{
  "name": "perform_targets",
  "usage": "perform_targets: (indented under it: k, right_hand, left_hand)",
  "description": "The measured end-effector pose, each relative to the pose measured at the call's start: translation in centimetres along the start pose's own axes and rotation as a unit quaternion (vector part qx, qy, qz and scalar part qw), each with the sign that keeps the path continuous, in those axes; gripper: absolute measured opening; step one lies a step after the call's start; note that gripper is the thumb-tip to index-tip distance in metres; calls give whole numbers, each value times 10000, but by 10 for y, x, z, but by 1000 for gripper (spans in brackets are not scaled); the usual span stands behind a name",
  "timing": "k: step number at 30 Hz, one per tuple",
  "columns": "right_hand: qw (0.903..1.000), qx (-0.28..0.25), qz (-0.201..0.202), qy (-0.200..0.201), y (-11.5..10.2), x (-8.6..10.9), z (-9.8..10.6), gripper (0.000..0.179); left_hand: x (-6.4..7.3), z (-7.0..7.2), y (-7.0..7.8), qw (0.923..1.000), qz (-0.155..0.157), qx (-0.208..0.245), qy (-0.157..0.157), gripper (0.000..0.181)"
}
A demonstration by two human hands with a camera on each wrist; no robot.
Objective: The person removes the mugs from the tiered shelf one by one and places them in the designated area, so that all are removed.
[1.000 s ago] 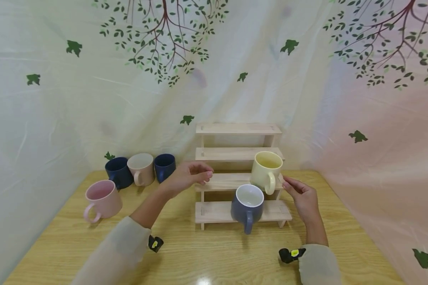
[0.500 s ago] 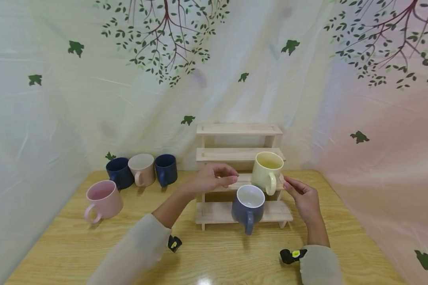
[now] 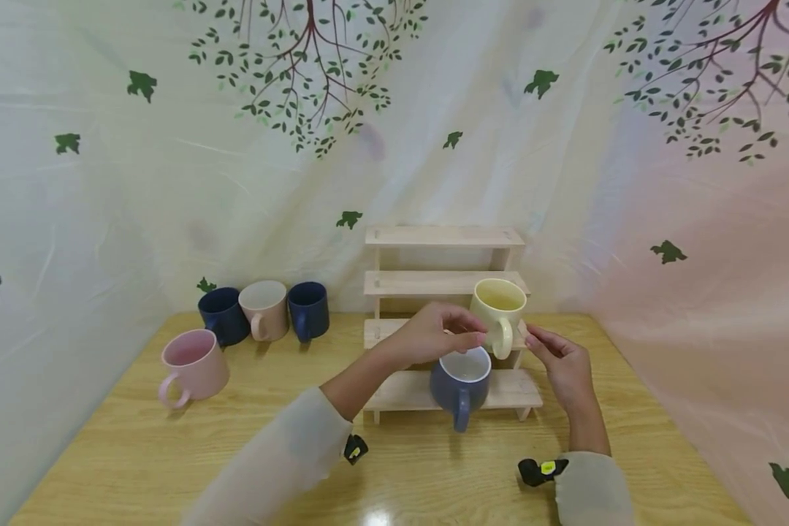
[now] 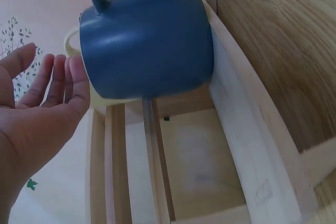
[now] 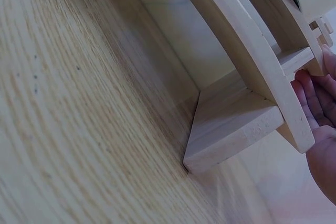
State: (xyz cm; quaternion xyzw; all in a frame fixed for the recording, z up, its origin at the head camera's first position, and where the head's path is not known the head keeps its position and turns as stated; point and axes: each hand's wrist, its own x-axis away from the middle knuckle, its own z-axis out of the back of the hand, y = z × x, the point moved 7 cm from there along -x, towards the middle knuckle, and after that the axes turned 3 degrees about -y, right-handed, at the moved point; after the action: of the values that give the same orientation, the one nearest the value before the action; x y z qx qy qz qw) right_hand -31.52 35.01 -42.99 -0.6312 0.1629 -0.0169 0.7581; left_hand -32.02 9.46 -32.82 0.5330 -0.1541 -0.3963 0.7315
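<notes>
My left hand [image 3: 427,337] reaches over the blue-grey mug [image 3: 456,387], its fingers loosely bent with nothing between them. Its fingertips are right by the handle of the yellow mug [image 3: 498,303] in the head view. At the stepped wooden shelf [image 3: 394,393], my right hand [image 3: 568,365] pinches the right end of the second step from the bottom. The yellow mug stands upright on that step, and the blue-grey mug on the lowest one, handle toward me. From the left wrist, the blue-grey mug [image 4: 147,43] covers most of the yellow mug.
On the left of the wooden table [image 3: 269,453] stand a pink mug [image 3: 197,369], a beige mug [image 3: 267,314] and two dark blue mugs, one of them the right-hand navy mug [image 3: 309,314]. A leaf-printed cloth [image 3: 269,190] hangs behind the table.
My left hand has moved right, from the shelf's left end across to the yellow mug's handle. My right hand and the mugs have stayed in place.
</notes>
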Motion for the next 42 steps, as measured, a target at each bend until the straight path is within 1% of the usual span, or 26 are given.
perform_targets:
  k: [3,6,11,14,17,21,25,27,29,37,40,42]
  right_hand:
    - [10000,-33,-29,-1,-2,0,-1,49]
    - [10000,-81,-17,-20,-3,0,-1,49]
    - [9998,-175,-57,-33,-3,-1,-1,48]
    - [9999,-105,-69,-20,-4,-1,0,47]
    - [10000,-62,-56,20,-5,-1,0,44]
    - [9999,-165,-27,16,-5,0,-1,44]
    - [9998,-210,-13,32,-4,0,-1,46]
    - [9998,-190,-3,51,-4,0,0,46]
    - [9999,-153,16,63,-4,0,0,46]
    - [9997,-223,51,2,0,-1,1,47]
    - [9998,-172,39,-14,0,-2,0,47]
    - [9999,-141,7,-21,1,-2,0,47]
  left_hand:
    - [-4,-6,3,10000,16,33,9,25]
    - [-8,-12,4,9996,126,249,42,24]
    - [-14,-20,1,9959,529,736,57,23]
    - [-17,-24,-2,9917,777,1025,45,24]
    - [-19,-28,-5,9818,999,1613,7,25]
    - [-22,-34,-8,9599,1254,2507,6,27]
    - [-25,-40,-10,9417,1450,3034,72,28]
    - [-26,-42,-11,9374,1500,3139,138,27]
    - [-28,-45,-11,9347,1527,3203,194,26]
    - [-32,-53,-11,9274,1565,3375,381,23]
    - [-31,-54,-12,9252,1606,3411,441,25]
    - [-30,-54,-13,9217,1642,3480,500,27]
